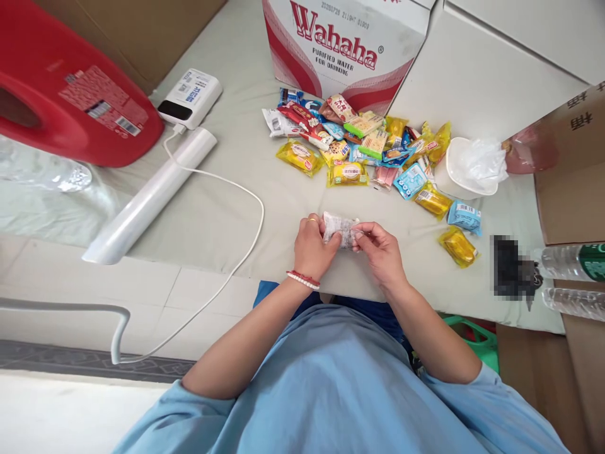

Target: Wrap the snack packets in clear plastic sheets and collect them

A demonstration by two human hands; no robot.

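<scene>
Between my two hands is a small snack wrapped in pale, partly see-through plastic (341, 231); its exact kind I cannot make out. My left hand (316, 247) grips its left side, thumb on top, with a red and a white bracelet on the wrist. At its right end, the thumb and fingers of my right hand (379, 251) pinch the wrapper. Beyond the hands lies a pile of small packaged snacks (363, 142) in yellow, blue, red and green wrappers. A yellow packet (458, 246) and a blue packet (465, 217) lie apart to the right.
A Wahaha carton (350, 47) stands behind the pile. To the right are a white tub (447, 175) holding a crumpled bag and clear bottles (562, 261). On the left are a red jug (70, 82), a plastic-film roll (151, 198) and a white power bank (191, 94) with a trailing cable.
</scene>
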